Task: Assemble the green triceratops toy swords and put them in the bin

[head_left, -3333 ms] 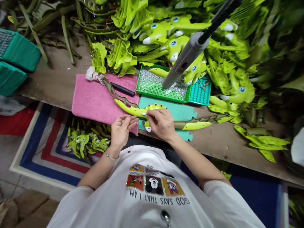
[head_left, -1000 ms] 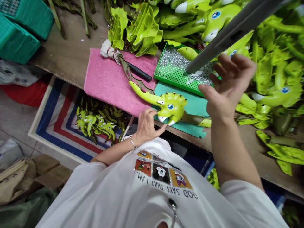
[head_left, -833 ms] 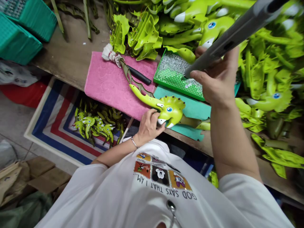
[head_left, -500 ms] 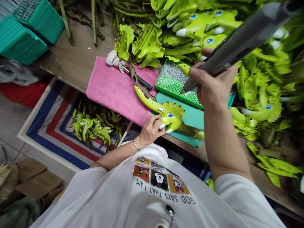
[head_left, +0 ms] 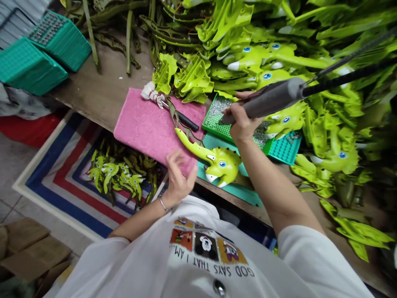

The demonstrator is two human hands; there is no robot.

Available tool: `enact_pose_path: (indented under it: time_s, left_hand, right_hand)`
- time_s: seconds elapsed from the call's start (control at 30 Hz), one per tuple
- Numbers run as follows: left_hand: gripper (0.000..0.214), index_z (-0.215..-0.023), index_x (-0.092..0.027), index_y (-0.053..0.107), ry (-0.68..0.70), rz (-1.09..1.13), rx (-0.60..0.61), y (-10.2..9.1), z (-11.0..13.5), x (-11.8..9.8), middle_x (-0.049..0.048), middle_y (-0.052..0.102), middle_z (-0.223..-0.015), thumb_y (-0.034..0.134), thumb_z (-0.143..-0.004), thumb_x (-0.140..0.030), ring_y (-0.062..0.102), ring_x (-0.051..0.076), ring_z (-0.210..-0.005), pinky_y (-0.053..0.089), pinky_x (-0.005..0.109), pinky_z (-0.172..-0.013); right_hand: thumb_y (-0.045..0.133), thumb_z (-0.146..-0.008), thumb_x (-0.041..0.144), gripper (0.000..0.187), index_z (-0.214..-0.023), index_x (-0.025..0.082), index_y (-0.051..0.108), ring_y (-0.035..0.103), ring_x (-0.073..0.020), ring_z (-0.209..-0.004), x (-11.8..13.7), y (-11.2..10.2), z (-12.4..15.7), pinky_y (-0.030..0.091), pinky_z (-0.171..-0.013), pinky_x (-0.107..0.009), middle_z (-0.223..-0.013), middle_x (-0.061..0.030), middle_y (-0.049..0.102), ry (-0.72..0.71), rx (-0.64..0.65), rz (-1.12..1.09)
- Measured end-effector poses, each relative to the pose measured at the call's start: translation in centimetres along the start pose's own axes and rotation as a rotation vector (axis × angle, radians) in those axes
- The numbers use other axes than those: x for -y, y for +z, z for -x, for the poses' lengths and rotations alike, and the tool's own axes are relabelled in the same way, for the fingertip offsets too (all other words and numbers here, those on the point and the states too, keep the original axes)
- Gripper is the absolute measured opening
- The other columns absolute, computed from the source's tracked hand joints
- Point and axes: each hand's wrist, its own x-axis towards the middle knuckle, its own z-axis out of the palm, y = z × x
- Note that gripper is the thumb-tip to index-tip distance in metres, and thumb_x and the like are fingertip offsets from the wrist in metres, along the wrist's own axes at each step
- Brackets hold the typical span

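My right hand (head_left: pixel 243 124) is wrapped round a grey electric screwdriver (head_left: pixel 269 101) with a dark cable at its top end. Its lower tip points into a green perforated tray (head_left: pixel 214 124) of small silvery screws. My left hand (head_left: pixel 180 178) hovers over the near edge of a pink cloth (head_left: pixel 145 128), fingers slightly curled and apart, with nothing in them. To its right a lime-green dinosaur-head toy (head_left: pixel 223 163), with a blue eye and white horns, lies on a teal mat (head_left: pixel 249 196). A black-handled screwdriver (head_left: pixel 186 121), its other end wrapped in white cloth, lies on the pink cloth.
Lime-green toy shells (head_left: pixel 248 58) are heaped along the back and right. Stacked teal trays (head_left: pixel 66 45) stand at the far left. Below the table edge, a striped lined box (head_left: pixel 74 165) holds several finished-looking toys (head_left: pixel 120 176). A teal tray (head_left: pixel 285 147) sits right of the screws.
My left hand has let go of the dinosaur-head toy and moved left, its fingers opening. My right hand has lowered the electric screwdriver and shifted left over the screw tray.
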Motion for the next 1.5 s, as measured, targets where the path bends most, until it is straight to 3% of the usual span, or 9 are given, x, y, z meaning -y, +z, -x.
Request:
enact_pose_path:
  time_s: [0.13, 0.23, 0.33, 0.6, 0.77, 0.97, 1.13, 1.27, 1.5]
  left_hand:
    - [0.062, -0.136, -0.029, 0.035, -0.360, 0.407, -0.104, 0.9, -3.5, 2.2, 0.0107, 0.053, -0.134, 0.071, -0.087, -0.040, 0.059, 0.021, -0.123, 0.049, 0.040, -0.106]
    - [0.059, -0.126, -0.027, 0.042, -0.586, 0.661, -0.102, 2.0, -5.4, 2.8, 0.0057, 0.060, -0.122, 0.075, -0.077, -0.029, 0.064, 0.019, -0.112, 0.048, 0.039, -0.105]
    - [0.053, -0.115, -0.025, 0.048, -0.700, 0.803, -0.105, 2.7, -6.3, 2.4, -0.0004, 0.063, -0.107, 0.072, -0.069, -0.018, 0.065, 0.014, -0.098, 0.049, 0.035, -0.101]
    - [0.048, -0.100, -0.024, 0.049, -0.691, 0.814, -0.077, 3.2, -5.8, 1.8, -0.0050, 0.059, -0.094, 0.081, -0.064, -0.018, 0.063, 0.010, -0.084, 0.051, 0.024, -0.080]
    - [0.037, -0.093, -0.023, 0.048, -0.705, 0.807, -0.158, 3.7, -6.5, 2.6, -0.0076, 0.057, -0.082, 0.081, -0.077, -0.030, 0.060, 0.007, -0.071, 0.049, 0.020, -0.070]
    - [0.035, -0.094, -0.021, 0.056, -0.701, 0.848, -0.079, 3.6, -7.6, 2.9, -0.0057, 0.061, -0.078, 0.082, -0.081, -0.039, 0.060, 0.008, -0.065, 0.050, 0.022, -0.067]
    - [0.039, -0.095, -0.021, 0.056, -0.648, 0.929, -0.059, 3.5, -7.3, 2.5, -0.0076, 0.058, -0.073, 0.083, -0.079, -0.046, 0.057, 0.007, -0.061, 0.047, 0.019, -0.061]
    - [0.043, -0.096, -0.022, 0.057, -0.622, 0.901, -0.044, 3.5, -7.1, 2.8, -0.0073, 0.054, -0.071, 0.081, -0.079, -0.053, 0.053, 0.007, -0.058, 0.044, 0.020, -0.057]
    - [0.045, -0.096, -0.023, 0.056, -0.657, 0.854, -0.048, 3.8, -7.0, 3.3, -0.0046, 0.059, -0.076, 0.079, -0.079, -0.058, 0.058, 0.011, -0.063, 0.047, 0.024, -0.059]
  right_hand:
    - [0.074, -0.068, 0.052, 0.038, -0.070, 0.024, 0.049, 0.059, -0.0117, -0.046, 0.1, 0.2, -0.1, 0.052, -0.051, -0.027, -0.056, 0.0072, 0.053, 0.004, 0.007, 0.024]
    - [0.075, -0.068, 0.050, 0.037, -0.070, 0.024, 0.049, 0.058, -0.0115, -0.045, 0.0, 0.3, -0.2, 0.051, -0.049, -0.026, -0.054, 0.0077, 0.053, 0.012, 0.020, 0.023]
    - [0.076, -0.069, 0.048, 0.036, -0.071, 0.023, 0.050, 0.058, -0.0114, -0.045, -0.1, 0.1, -0.2, 0.051, -0.049, -0.026, -0.054, 0.0078, 0.055, 0.012, 0.030, 0.002]
    - [0.078, -0.069, 0.047, 0.036, -0.080, 0.024, 0.053, 0.057, -0.0116, -0.045, -0.6, -0.1, -0.4, 0.051, -0.048, -0.026, -0.054, 0.0087, 0.056, 0.034, 0.084, 0.020]
    - [0.074, -0.073, 0.055, 0.034, -0.083, 0.028, 0.055, 0.058, -0.0128, -0.048, 0.7, 0.1, -0.7, 0.052, -0.050, -0.029, -0.057, 0.0068, 0.056, 0.001, 0.081, 0.066]
    - [0.074, -0.076, 0.057, 0.035, -0.085, 0.027, 0.058, 0.060, -0.0136, -0.052, 4.7, 3.8, 1.5, 0.053, -0.051, -0.030, -0.065, 0.0047, 0.055, -0.048, 0.218, -0.138]
    - [0.072, -0.077, 0.062, 0.041, -0.093, 0.027, 0.059, 0.062, -0.0138, -0.057, 4.5, 7.2, 4.3, 0.056, -0.058, -0.031, -0.070, 0.0036, 0.060, 0.054, 0.343, -0.132]
    - [0.073, -0.077, 0.064, 0.044, -0.096, 0.027, 0.060, 0.062, -0.0146, -0.058, 3.6, 7.8, 4.8, 0.057, -0.060, -0.032, -0.069, 0.0033, 0.060, 0.144, 0.392, -0.110]
    - [0.085, -0.062, 0.054, 0.044, -0.077, 0.024, 0.057, 0.065, -0.0154, -0.060, 5.3, 8.7, 3.9, 0.060, -0.061, -0.031, -0.067, 0.0025, 0.063, 0.241, 0.519, -0.070]
